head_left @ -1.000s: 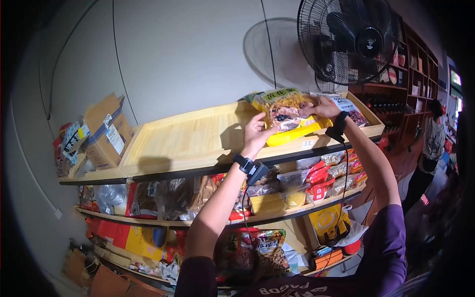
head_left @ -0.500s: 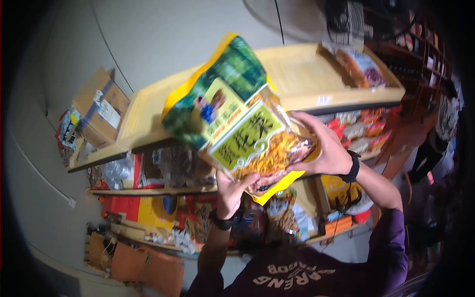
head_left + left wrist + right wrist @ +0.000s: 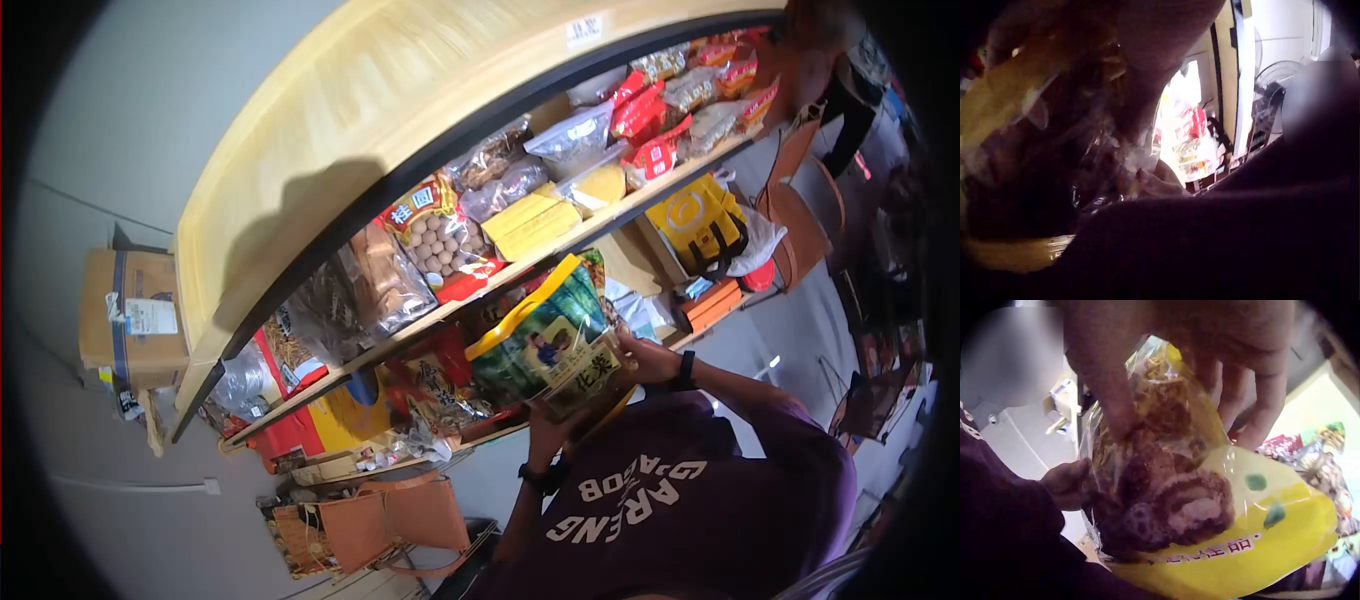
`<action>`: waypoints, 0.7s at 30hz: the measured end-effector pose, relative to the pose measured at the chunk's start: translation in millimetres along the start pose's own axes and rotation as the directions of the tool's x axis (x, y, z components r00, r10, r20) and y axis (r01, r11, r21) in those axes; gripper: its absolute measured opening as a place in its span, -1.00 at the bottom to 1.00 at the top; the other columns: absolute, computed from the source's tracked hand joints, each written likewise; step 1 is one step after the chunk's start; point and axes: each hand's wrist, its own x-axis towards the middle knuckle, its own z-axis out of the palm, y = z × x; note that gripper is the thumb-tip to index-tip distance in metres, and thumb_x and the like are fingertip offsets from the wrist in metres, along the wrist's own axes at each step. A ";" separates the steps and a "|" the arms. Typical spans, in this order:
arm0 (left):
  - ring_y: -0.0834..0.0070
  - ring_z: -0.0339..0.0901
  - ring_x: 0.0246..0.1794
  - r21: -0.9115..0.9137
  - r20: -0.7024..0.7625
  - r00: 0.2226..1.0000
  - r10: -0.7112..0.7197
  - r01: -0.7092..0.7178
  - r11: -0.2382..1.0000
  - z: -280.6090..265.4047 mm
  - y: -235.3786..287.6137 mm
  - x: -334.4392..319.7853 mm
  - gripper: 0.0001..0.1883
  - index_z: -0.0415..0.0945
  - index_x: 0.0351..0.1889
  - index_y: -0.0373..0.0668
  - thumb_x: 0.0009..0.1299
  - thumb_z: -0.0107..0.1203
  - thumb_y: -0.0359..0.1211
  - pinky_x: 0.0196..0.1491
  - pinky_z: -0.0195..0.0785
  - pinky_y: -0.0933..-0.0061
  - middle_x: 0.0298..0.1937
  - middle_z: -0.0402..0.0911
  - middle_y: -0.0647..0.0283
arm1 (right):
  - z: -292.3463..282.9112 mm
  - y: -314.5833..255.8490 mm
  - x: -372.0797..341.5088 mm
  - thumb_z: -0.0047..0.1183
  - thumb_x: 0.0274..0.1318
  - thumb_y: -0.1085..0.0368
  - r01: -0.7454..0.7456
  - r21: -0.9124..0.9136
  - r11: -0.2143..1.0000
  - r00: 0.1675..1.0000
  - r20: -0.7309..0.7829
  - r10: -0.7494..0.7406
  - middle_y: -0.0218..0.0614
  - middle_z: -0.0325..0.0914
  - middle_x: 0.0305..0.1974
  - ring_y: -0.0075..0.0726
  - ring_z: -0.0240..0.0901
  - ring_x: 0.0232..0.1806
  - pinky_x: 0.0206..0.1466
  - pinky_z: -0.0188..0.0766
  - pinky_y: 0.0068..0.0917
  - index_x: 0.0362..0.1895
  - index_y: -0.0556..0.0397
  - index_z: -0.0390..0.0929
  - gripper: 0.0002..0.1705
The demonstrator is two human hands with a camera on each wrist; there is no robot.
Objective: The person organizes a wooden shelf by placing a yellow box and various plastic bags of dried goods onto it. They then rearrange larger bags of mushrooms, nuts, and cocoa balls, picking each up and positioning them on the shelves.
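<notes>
A green and yellow food bag [image 3: 545, 335] with Chinese print is held close in front of my purple shirt. Through its clear window, dried brown contents [image 3: 1197, 506] show in the right wrist view. My right hand [image 3: 650, 362] grips the bag's right side, with the thumb over the clear front and the fingers behind it. My left hand [image 3: 545, 432] holds the bag near its lower left. That left hand [image 3: 1066, 484] also shows at the bag's edge in the right wrist view. The left wrist view is dark, with the bag's yellow edge [image 3: 1016, 253] at lower left.
A curved wooden shelf unit [image 3: 300, 170] stands ahead. Its middle shelf carries a longan bag [image 3: 435, 235], red packets [image 3: 655, 150] and yellow blocks [image 3: 535, 222]. A cardboard box [image 3: 135, 310] sits at the left end. Below are a yellow bag [image 3: 700, 225] and brown bags [image 3: 395, 525].
Both hands have lifted the bag off the top shelf, turned it and drawn it down toward my chest. The head view has tilted downward.
</notes>
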 end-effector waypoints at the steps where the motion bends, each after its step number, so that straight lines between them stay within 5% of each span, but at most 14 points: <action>1: 0.35 0.59 0.14 0.054 0.039 0.999 0.004 -0.006 0.999 -0.3 -19.9 10.2 -0.32 0.43 0.21 -0.33 0.15 0.52 -0.39 0.20 0.47 0.30 0.15 0.63 0.10 | 6.2 15.5 -1.3 0.49 -0.02 0.17 0.030 0.033 0.999 0.999 0.016 -0.030 -0.06 0.58 0.13 -0.17 0.53 0.17 0.20 0.48 -0.26 0.39 0.04 0.20 -0.05; 3: 0.36 0.59 0.16 0.149 0.131 0.991 -0.008 -0.012 0.989 3.8 -58.2 23.8 -0.34 0.44 0.21 -0.33 0.18 0.50 -0.37 0.21 0.44 0.31 0.15 0.63 0.11 | 17.2 51.4 -10.2 0.49 -0.03 0.10 0.069 0.105 0.992 0.996 0.040 -0.074 -0.02 0.55 0.17 -0.14 0.51 0.21 0.23 0.47 -0.26 0.42 0.10 0.14 0.03; 7: 0.43 0.57 0.13 -0.081 0.206 0.976 -0.073 0.091 0.993 30.7 -71.3 61.2 -0.37 0.42 0.21 -0.29 0.19 0.48 -0.41 0.20 0.43 0.36 0.15 0.62 0.19 | 4.5 61.3 -26.2 0.51 -0.10 -0.01 -0.400 0.090 0.912 0.915 -0.024 0.404 0.13 0.42 0.28 -0.01 0.37 0.35 0.36 0.34 -0.23 0.48 0.23 0.02 0.22; 11: 0.49 0.57 0.08 -0.325 0.060 0.993 -0.099 0.113 0.939 75.6 -104.4 117.8 -0.40 0.44 0.17 -0.23 0.19 0.48 -0.46 0.16 0.44 0.42 0.11 0.62 0.27 | -17.4 108.4 -19.8 0.51 -0.12 -0.01 -0.400 -0.048 0.915 0.881 -0.297 0.369 0.05 0.61 0.07 0.01 0.58 0.11 0.19 0.48 -0.17 0.50 0.20 0.01 0.24; 14: 0.50 0.59 0.05 -0.313 0.182 0.955 -0.234 0.281 0.907 98.6 -139.5 171.4 -0.36 0.43 0.21 -0.21 0.18 0.49 -0.43 0.17 0.44 0.41 0.11 0.63 0.26 | -41.5 120.4 -10.1 0.47 -0.11 0.05 -0.434 -0.177 0.883 0.830 -0.459 0.316 0.07 0.65 -0.07 0.12 0.61 0.03 0.08 0.51 -0.12 0.47 0.02 0.13 0.10; 15: 0.48 0.58 0.06 -0.345 0.129 0.984 -0.127 0.164 0.924 112.3 -143.4 185.5 -0.31 0.37 0.25 -0.21 0.18 0.49 -0.43 0.15 0.45 0.40 0.12 0.61 0.26 | -46.4 126.7 -7.3 0.46 -0.11 0.07 -0.444 -0.234 0.865 0.795 -0.547 0.261 0.10 0.65 -0.11 0.14 0.59 0.02 0.07 0.51 -0.09 0.44 -0.01 0.17 0.04; 18: 0.37 0.51 0.14 -0.365 0.030 0.994 -0.101 0.105 0.925 142.2 -148.0 222.8 -0.17 0.22 0.28 -0.26 0.15 0.54 -0.32 0.21 0.39 0.36 0.17 0.52 0.13 | -77.3 91.8 -1.9 0.41 -0.05 0.14 -0.520 -0.044 0.853 0.724 -0.553 0.413 0.12 0.57 0.05 0.19 0.57 0.05 0.10 0.50 -0.08 0.45 0.02 0.16 0.01; 21: 0.35 0.52 0.13 -0.377 0.074 0.996 -0.053 0.077 0.923 159.5 -137.5 253.2 -0.26 0.24 0.30 -0.27 0.23 0.44 -0.38 0.19 0.38 0.33 0.15 0.56 0.13 | -72.8 138.7 10.7 0.36 0.02 0.20 -0.407 0.018 0.913 0.664 -0.681 0.309 0.14 0.43 0.23 0.23 0.52 0.13 0.16 0.49 -0.09 0.48 0.03 0.13 -0.03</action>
